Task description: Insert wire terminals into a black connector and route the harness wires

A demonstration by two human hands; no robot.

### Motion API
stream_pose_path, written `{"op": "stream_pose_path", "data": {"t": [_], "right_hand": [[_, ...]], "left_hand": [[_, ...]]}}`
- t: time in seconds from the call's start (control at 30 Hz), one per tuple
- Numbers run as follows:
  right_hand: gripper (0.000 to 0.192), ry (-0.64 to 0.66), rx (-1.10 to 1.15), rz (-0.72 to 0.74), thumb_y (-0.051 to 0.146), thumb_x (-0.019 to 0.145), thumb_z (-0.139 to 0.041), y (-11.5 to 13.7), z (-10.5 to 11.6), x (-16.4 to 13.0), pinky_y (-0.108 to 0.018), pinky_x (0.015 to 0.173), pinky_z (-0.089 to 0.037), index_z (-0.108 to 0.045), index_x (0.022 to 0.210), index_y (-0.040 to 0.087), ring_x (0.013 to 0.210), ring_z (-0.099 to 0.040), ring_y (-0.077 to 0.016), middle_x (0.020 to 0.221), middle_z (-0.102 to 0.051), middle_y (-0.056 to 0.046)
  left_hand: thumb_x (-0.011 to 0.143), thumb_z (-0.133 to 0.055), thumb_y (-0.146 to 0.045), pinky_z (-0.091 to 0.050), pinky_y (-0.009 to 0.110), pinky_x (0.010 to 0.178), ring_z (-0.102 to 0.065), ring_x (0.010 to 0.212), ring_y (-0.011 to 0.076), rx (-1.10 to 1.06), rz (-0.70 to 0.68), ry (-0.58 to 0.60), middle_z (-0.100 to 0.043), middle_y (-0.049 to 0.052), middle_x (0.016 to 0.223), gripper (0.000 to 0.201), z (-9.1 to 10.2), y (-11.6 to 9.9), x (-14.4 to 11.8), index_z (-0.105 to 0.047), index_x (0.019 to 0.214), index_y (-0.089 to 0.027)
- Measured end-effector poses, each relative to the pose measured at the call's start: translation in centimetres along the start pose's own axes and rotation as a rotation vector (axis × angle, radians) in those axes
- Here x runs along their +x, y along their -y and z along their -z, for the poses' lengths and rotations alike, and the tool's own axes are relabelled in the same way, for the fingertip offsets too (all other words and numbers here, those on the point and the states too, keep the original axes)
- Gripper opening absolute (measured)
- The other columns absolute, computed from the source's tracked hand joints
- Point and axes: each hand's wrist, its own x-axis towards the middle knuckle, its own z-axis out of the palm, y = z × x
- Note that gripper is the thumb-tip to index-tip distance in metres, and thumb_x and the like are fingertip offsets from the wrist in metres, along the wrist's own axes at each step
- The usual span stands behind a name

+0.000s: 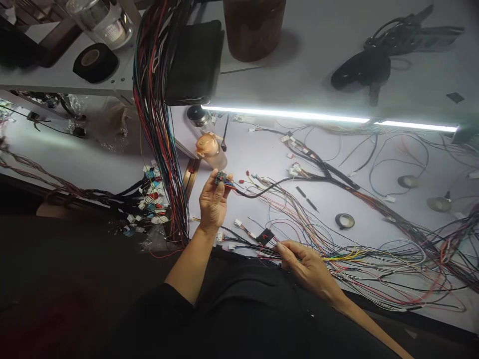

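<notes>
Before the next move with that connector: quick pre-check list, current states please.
1. Left hand grips the black connector at the fingertips: ok.
2. Connector's wires run free to the harness: cannot tell, strands overlap.
3. Right hand rests on the loose wire bundle: ok.
4. Connector pins seated: cannot tell, too small.
5. Hanging wire bundle apart from the left hand: ok.
6. Tape roll lies apart from both hands: ok.

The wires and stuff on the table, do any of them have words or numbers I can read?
No text here can be read.
Small black tag: a red mark, too blurred.
White connectors: printing too small.
Clear jar: label blurred.
Connector in the left hand: nothing legible.
</notes>
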Motion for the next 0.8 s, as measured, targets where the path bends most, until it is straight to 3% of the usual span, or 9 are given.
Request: {"op": "stream_pose_path", "data": {"t": [0.2, 0.57, 0.7, 0.8], "right_hand": [[0.046, -0.006, -0.010, 0.002, 0.057, 0.091, -0.038, 0.1, 0.2, -0.1, -0.025, 0.059, -0.036, -0.055, 0.070, 0.020, 0.060, -0.049, -0.0132, 0.061, -0.054, 0.002], [0.045, -0.013, 0.000, 0.017, 0.055, 0.092, -0.038, -0.1, 0.3, -0.1, -0.025, 0.058, -0.036, -0.059, 0.076, 0.019, 0.059, -0.049, -0.0131, 0.060, -0.056, 0.002], [0.044, -0.047, -0.042, 0.111, 0.048, 0.095, -0.037, 0.7, -0.1, 1.3, -0.023, 0.059, -0.038, -0.058, 0.070, 0.018, 0.061, -0.052, -0.0122, 0.062, -0.056, 0.002], [0.044, -0.014, -0.208, 0.246, 0.044, 0.097, -0.033, 0.9, -0.3, 3.8, -0.021, 0.063, -0.043, -0.065, 0.080, 0.019, 0.068, -0.059, -0.0124, 0.071, -0.064, 0.001]], "left_hand": [[0.075, -0.075, -0.028, -0.051, 0.028, 0.094, -0.065, 0.104, 0.0183, -0.025, 0.035, 0.034, -0.068, 0.005, 0.115, 0.032, -0.6, -0.4, 0.0, -0.069, 0.107, -0.021], [0.077, -0.073, -0.029, -0.050, 0.029, 0.097, -0.062, 0.110, 0.0199, -0.015, 0.082, -0.007, -0.065, 0.008, 0.121, 0.028, -0.7, -0.5, 0.1, -0.070, 0.102, -0.017], [0.075, -0.076, -0.029, -0.049, 0.031, 0.099, -0.063, 0.109, 0.0199, 0.020, 0.027, -0.009, -0.066, 0.006, 0.118, 0.031, -1.5, -0.9, 0.1, -0.070, 0.104, -0.021], [0.072, -0.078, -0.028, -0.047, 0.035, 0.101, -0.063, 0.108, 0.0214, 0.072, -0.041, -0.021, -0.067, 0.005, 0.116, 0.034, -2.8, -1.5, 0.0, -0.070, 0.104, -0.023]]}}
